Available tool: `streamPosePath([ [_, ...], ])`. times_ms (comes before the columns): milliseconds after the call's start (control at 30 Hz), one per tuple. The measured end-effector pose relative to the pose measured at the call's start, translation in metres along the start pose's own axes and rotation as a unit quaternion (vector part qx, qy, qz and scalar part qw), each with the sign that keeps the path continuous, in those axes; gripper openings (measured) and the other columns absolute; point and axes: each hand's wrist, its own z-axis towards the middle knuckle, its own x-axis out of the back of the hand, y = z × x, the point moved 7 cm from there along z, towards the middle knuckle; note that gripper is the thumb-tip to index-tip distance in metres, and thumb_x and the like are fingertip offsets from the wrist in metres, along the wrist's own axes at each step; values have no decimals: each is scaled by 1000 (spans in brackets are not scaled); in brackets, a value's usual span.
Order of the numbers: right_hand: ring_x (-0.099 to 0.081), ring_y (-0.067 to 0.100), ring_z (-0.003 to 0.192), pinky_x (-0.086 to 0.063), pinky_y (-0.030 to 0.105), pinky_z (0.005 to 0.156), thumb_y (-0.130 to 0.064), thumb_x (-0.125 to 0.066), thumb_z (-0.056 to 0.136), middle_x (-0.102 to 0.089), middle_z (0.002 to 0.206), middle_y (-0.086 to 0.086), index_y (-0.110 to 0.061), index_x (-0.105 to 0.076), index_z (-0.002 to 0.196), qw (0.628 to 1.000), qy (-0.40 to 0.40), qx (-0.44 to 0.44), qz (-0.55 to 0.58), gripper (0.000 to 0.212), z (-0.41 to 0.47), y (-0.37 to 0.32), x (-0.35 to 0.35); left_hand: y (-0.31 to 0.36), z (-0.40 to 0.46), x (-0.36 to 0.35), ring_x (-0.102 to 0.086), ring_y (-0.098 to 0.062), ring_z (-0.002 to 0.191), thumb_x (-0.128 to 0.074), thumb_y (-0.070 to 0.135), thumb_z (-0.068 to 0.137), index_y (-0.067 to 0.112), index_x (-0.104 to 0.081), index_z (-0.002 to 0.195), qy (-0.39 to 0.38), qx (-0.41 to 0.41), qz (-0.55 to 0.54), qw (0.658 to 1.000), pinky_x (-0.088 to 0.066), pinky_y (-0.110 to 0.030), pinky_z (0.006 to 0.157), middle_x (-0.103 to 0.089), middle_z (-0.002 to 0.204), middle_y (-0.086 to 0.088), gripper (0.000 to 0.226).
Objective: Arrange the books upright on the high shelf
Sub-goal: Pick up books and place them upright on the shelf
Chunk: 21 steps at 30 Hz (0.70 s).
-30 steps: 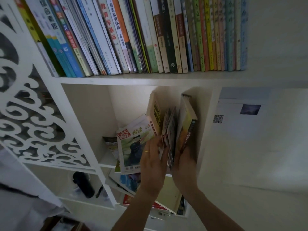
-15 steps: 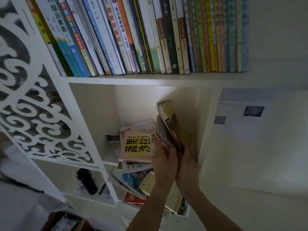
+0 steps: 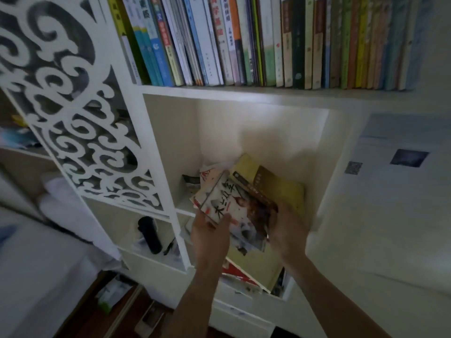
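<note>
Head view: left hand (image 3: pixel 210 236) thumb clamped over the top book (image 3: pixel 238 211), fingers beneath; right hand (image 3: pixel 286 230) curled round the stack's right edge. Stack tilted, at the middle shelf's (image 3: pixel 185 212) front edge. Upright books (image 3: pixel 268 42) fill the high shelf (image 3: pixel 244 90) above.

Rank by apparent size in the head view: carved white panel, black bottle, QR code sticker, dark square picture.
1. Carved white panel.
2. Black bottle.
3. Dark square picture.
4. QR code sticker.
The panel sits nearer the camera, which may exaggerate it.
</note>
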Motion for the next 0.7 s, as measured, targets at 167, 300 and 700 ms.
streamPosePath([
  [167,-63,29,92,-51,37,73,-47,-32,104,-68,97,7,-13,-68,97,996,-8,86,31,49,-15,-41,-9,-24,1,72,-75,-25,98,-73,2,88,20,-72,113,-28,86,-71,993,-59,-48,93,-78,108,-7,31],
  [300,-56,7,106,-42,21,85,-46,-57,99,-62,117,-4,-21,-57,130,971,-94,129,176,39,-52,-85,-9,-12,-23,103,-68,-30,117,-63,-4,94,12,-62,136,-127,44,-122,983,-53,-49,101,-71,128,-10,44],
  [700,-73,11,81,-57,23,69,11,-70,85,-76,81,-8,-3,-64,89,884,-112,-189,412,16,-178,174,91,-86,-170,-71,-48,12,130,-64,47,96,47,-36,146,-422,-10,180,889,-41,-21,111,-54,140,30,57],
])
